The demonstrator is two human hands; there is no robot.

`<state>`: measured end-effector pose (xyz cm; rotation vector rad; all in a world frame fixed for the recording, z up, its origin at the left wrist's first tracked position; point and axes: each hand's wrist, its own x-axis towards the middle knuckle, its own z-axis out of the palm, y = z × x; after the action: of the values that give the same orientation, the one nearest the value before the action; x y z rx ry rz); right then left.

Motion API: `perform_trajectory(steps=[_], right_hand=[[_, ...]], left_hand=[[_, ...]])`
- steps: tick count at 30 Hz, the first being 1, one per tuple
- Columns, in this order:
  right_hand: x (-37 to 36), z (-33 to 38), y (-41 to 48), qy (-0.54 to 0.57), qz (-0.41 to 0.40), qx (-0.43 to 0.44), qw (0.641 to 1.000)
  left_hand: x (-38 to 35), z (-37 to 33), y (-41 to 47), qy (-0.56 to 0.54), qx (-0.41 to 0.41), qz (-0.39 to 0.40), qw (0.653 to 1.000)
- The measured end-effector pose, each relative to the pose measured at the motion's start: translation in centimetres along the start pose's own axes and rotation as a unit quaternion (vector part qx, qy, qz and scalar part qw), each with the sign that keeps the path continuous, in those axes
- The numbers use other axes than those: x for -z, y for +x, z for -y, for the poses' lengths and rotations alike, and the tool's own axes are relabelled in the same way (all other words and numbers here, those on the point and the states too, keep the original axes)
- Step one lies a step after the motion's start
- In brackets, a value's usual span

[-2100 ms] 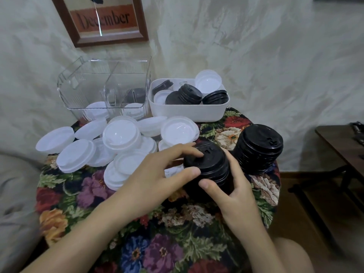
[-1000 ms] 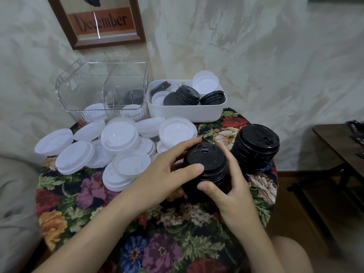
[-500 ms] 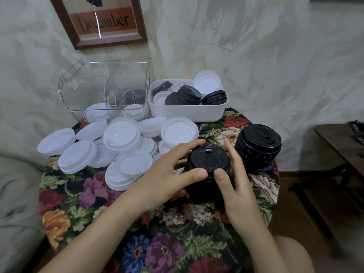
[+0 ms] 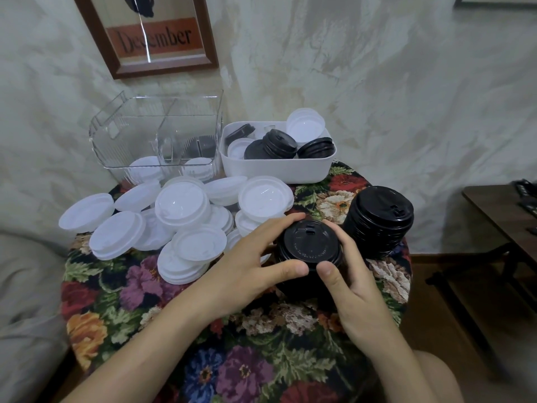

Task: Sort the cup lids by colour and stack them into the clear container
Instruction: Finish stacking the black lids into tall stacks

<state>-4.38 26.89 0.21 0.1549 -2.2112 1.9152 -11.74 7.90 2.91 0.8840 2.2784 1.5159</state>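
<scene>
Both hands are on one thing here, centre frame: the left hand (image 4: pixel 250 257) and the right hand (image 4: pixel 351 286) curl in from either side around a stack of black lids (image 4: pixel 309 245), thumbs on the near edge and fingers round the far rim. That two-sided grasp looks meant to square the stack up and stop the lids sliding apart before it goes anywhere.

The stack itself is matte black and round, its raised top showing a small sip-hole tab toward the back, with nested rims below. It stands on the floral tablecloth (image 4: pixel 174 330).

Just to its right sits a second black stack (image 4: pixel 377 219), taller and leaning a little, untouched. Left of centre the white lids (image 4: pixel 180 207) lie in a loose, overlapping heap. So the colours look already separated on the table.

Upper left, the clear container (image 4: pixel 125 132) stands against the wall with a divider inside. A few white lids show at its bottom front, and something dark sits behind, hard to make out through the ribbed walls. Beside it, upper centre, a white bin (image 4: pixel 276 170) holds mixed black and white lids not yet sorted.
</scene>
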Motion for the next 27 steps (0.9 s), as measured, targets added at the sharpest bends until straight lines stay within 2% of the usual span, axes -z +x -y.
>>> perform_trajectory(steps=[11, 16, 20, 24, 27], right_hand=[[-0.5, 0.5, 1.0, -0.021, -0.028, 0.011, 0.999], [-0.6, 0.4, 1.0, -0.033, -0.026, 0.009, 0.999], [-0.6, 0.4, 1.0, -0.021, -0.03, -0.006, 0.999], [-0.5, 0.4, 1.0, -0.025, -0.034, -0.017, 0.999], [-0.5, 0.2, 1.0, -0.023, -0.029, -0.02, 0.999]], left_hand=[[1.2, 0.0, 0.7, -0.04, -0.01, 0.001, 0.999], [4.8, -1.7, 4.3, -0.066, -0.038, -0.168, 0.983], [7.0, -1.4, 10.1, 0.123, -0.06, -0.236, 0.962], [8.4, 0.0, 16.0, 0.299, -0.017, -0.214, 0.93], [9.0, 0.8, 18.7, 0.357, 0.003, -0.193, 0.914]])
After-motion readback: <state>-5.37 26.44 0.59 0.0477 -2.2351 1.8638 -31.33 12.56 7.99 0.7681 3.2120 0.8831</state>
